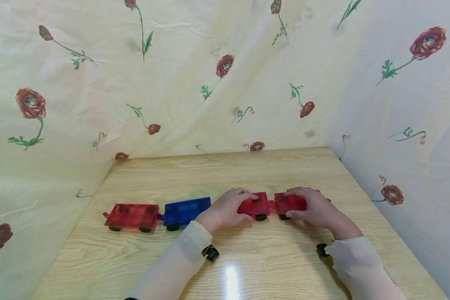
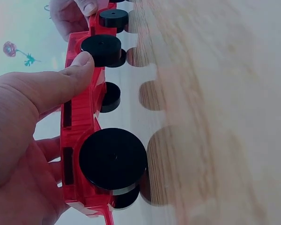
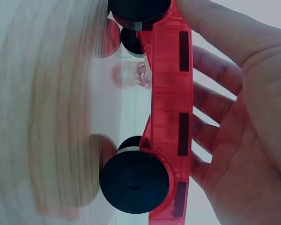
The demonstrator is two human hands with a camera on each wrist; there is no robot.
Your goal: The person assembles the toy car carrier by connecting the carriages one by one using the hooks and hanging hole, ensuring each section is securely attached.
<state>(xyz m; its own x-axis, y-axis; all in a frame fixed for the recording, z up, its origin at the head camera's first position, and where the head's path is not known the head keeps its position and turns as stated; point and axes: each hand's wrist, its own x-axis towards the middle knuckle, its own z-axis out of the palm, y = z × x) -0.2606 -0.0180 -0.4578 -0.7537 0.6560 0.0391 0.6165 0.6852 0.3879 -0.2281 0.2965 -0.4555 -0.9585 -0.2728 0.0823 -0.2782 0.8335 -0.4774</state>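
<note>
In the head view my left hand (image 1: 226, 210) grips a translucent red toy train car (image 1: 261, 205) with black wheels. My right hand (image 1: 316, 209) holds a second red train car (image 1: 290, 203) just to its right. A small red coupling (image 1: 272, 204) sits between these two cars, end to end. The left wrist view has the thumb on the near side of the red car (image 2: 79, 124), by a wheel, with fingers behind. Thumb and fingers also span the red car (image 3: 171, 93) in the right wrist view; part of the thumb is cut off there.
Left of my hands, a blue train car (image 1: 187, 211) stands in line with another red train car (image 1: 132, 216), their ends meeting at a coupling. All stand on a wooden table (image 1: 270, 262). Flowered cloth (image 1: 187, 83) rises behind the table and on both sides.
</note>
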